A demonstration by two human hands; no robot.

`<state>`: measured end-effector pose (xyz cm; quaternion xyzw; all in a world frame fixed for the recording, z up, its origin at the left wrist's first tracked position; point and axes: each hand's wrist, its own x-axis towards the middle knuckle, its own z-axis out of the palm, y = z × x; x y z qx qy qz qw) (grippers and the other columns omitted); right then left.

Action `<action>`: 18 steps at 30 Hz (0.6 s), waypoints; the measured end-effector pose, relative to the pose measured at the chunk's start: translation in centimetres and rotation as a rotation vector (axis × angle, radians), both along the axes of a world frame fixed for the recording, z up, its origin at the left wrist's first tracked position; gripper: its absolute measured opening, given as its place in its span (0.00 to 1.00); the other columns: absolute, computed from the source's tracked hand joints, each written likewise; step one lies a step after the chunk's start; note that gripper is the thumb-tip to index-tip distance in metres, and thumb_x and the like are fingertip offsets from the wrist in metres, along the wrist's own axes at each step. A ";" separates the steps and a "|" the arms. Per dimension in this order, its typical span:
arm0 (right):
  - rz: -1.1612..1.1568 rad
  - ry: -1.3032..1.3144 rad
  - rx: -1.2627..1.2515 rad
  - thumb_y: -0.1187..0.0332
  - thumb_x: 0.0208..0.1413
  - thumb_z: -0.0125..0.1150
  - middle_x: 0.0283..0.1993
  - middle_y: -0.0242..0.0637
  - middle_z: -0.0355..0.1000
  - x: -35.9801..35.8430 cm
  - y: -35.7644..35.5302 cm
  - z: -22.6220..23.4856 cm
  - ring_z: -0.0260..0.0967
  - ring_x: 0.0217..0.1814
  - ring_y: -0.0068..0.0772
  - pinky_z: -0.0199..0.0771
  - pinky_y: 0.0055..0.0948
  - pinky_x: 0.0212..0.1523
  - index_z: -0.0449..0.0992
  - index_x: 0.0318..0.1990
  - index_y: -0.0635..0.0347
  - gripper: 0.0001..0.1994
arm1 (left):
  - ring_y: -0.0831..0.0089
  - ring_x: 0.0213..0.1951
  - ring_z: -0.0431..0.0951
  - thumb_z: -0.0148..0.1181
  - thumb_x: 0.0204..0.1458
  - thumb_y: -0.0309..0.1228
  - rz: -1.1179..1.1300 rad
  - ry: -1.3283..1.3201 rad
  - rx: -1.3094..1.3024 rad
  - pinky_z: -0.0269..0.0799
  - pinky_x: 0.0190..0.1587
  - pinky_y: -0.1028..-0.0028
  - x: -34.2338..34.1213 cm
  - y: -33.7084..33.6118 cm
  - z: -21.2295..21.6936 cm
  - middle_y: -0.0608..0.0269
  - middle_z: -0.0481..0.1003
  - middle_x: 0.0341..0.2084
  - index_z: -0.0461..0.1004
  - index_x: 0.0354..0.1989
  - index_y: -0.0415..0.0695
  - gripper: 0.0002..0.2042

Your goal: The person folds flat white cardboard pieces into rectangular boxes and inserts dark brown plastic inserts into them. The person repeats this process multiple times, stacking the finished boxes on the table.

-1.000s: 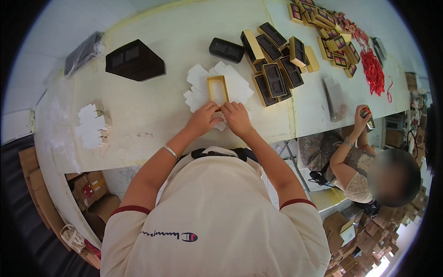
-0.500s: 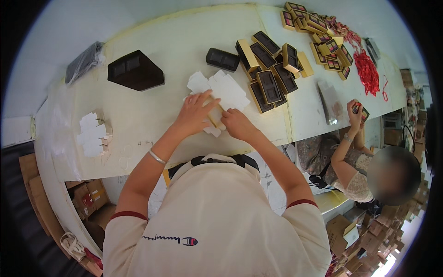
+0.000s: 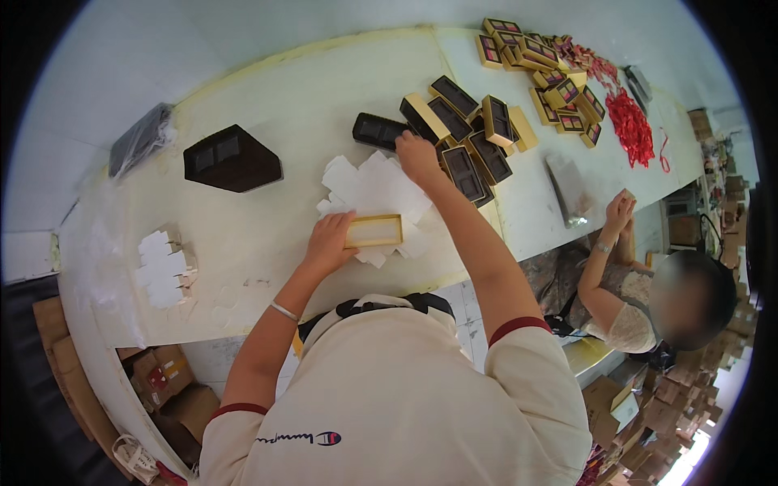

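Note:
My left hand [image 3: 328,243] grips the left end of a shallow gold box [image 3: 374,242], its long open side facing up above white paper. Under and behind it lie several flat white cardboard pieces [image 3: 365,185]. My right hand [image 3: 417,155] is stretched out to a black two-compartment tray insert [image 3: 377,130], fingers closed at its right end. The fingertips are partly hidden there. Just right of that hand sits a pile of gold boxes [image 3: 463,168] with black inserts.
At left stand a black stack of inserts [image 3: 232,158], a plastic-wrapped dark bundle [image 3: 140,139] and folded white card pieces [image 3: 164,270]. Far right hold filled gold boxes [image 3: 559,93] and red ribbon [image 3: 630,128]. A co-worker [image 3: 620,292] sits at the table's right edge.
My right hand has left the gold box and reached forward to the black insert. The gold box, held by my left hand, has turned level and come nearer. The co-worker's hands have shifted.

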<state>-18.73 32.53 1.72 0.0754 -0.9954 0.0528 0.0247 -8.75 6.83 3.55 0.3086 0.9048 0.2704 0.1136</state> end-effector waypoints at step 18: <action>-0.338 -0.546 -1.229 0.55 0.54 0.61 0.24 0.25 0.64 10.9 1.3 7.5 0.57 0.27 0.16 0.59 0.20 0.28 0.72 0.28 0.62 0.17 | 0.58 0.48 0.68 0.70 0.35 0.28 0.094 -0.089 0.080 0.67 0.49 0.63 0.6 0.6 0.1 0.60 0.66 0.48 0.62 0.54 0.44 0.33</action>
